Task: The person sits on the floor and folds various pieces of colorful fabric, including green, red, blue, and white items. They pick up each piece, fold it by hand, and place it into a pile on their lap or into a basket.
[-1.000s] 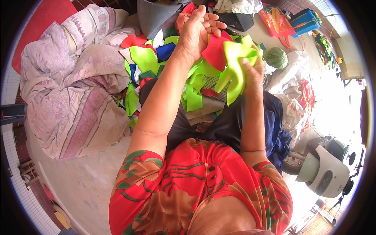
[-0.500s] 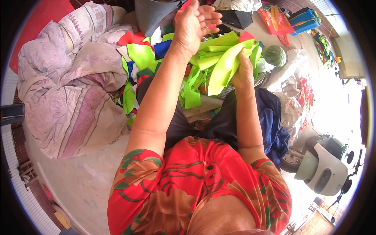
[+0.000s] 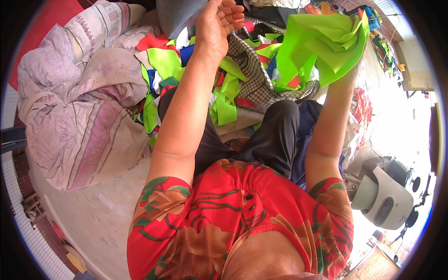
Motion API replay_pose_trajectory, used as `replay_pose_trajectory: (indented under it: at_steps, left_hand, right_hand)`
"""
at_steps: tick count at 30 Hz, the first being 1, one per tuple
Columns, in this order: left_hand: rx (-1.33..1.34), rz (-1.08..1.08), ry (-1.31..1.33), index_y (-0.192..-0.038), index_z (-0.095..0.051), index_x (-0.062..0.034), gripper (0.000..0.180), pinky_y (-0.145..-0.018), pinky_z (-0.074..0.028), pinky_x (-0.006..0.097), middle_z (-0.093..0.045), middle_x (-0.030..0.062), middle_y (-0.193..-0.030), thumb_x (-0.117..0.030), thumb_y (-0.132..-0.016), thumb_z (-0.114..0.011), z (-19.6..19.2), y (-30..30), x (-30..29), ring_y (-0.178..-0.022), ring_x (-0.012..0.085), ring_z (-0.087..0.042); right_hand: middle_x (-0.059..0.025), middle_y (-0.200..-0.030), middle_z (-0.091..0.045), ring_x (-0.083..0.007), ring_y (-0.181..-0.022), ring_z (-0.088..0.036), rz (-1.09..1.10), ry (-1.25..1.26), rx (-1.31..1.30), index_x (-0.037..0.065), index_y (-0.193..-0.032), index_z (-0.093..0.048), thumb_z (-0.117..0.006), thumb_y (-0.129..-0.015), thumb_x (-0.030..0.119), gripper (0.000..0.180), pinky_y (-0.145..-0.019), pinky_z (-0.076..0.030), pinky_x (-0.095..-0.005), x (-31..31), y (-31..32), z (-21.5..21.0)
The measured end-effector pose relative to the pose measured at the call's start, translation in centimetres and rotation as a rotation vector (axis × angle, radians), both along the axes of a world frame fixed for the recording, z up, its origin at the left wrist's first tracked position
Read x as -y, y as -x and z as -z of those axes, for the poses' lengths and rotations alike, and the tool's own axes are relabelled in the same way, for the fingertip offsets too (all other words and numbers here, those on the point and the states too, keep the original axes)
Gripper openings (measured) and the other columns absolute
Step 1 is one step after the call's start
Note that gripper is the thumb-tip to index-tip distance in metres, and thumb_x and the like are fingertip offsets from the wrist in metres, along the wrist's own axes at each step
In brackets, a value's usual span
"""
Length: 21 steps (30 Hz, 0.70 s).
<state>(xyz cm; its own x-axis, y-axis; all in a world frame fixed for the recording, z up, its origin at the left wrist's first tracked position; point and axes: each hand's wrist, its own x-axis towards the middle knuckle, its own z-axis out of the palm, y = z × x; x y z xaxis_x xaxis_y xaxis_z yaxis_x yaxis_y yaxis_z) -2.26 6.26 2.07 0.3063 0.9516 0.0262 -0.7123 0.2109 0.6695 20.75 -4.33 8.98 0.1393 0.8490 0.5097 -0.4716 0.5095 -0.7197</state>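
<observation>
1 view, from your head. Your right hand is raised at the upper right, mostly hidden behind the green cloth it grips. That cloth is thin, soft and crumpled, bunched into loose folds; its long axis runs roughly left to right, rising toward the right. Your left hand is lifted with the arm stretched forward, fingers spread open, holding nothing, above the scrap pile of green, red and blue pieces.
</observation>
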Motion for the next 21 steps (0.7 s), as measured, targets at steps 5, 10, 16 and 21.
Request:
replay_pose_trajectory:
  at_steps: [5,10,16,21]
  left_hand:
    - [-0.016,-0.014,0.004,-0.088,-0.058,-0.0078,0.032,-0.070,-0.052,0.033,-0.066,0.0082,-0.082,-0.039,-0.090,-0.049,-0.3,0.3,0.1,-0.079,0.0225,-0.066]
    - [-0.079,-0.037,0.089,-0.087,-0.056,-0.0087,0.027,-0.065,-0.050,0.030,-0.064,0.0062,-0.081,-0.035,-0.090,-0.050,-1.2,0.3,0.0,-0.076,0.0195,-0.065]
    - [-0.535,0.022,-0.181,-0.091,-0.063,-0.0087,0.019,-0.067,-0.047,0.024,-0.067,0.0032,-0.090,-0.026,-0.082,-0.064,0.1,-0.4,0.4,-0.080,0.0089,-0.060]
    - [-0.591,0.029,-0.213,-0.091,-0.064,-0.0097,0.018,-0.066,-0.045,0.022,-0.067,-0.0001,-0.090,-0.024,-0.082,-0.064,0.3,-1.0,0.7,-0.080,0.0074,-0.059]
  right_hand:
    - [-0.0125,-0.112,-0.060,-0.0276,-0.101,-0.058,-0.061,0.208,-0.258,0.008,-0.116,-0.057,-0.051,-0.090,0.036,0.038,-0.087,-0.049,-0.0451,-4.5,-8.6,2.0]
    - [-0.0113,-0.108,-0.062,-0.0265,-0.099,-0.059,0.343,0.498,-0.396,0.004,-0.113,-0.058,-0.060,-0.085,0.027,0.035,-0.091,-0.046,-0.0465,-6.2,-10.1,5.2]
    - [-0.0105,-0.109,-0.062,-0.0260,-0.098,-0.059,0.183,0.476,-0.351,0.005,-0.113,-0.058,-0.057,-0.087,0.030,0.036,-0.090,-0.046,-0.0448,-3.4,-5.4,5.5]
    - [-0.0098,-0.111,-0.061,-0.0257,-0.098,-0.059,0.155,0.368,-0.259,0.006,-0.114,-0.058,-0.055,-0.088,0.033,0.038,-0.089,-0.046,-0.0434,-3.6,-5.6,3.2]
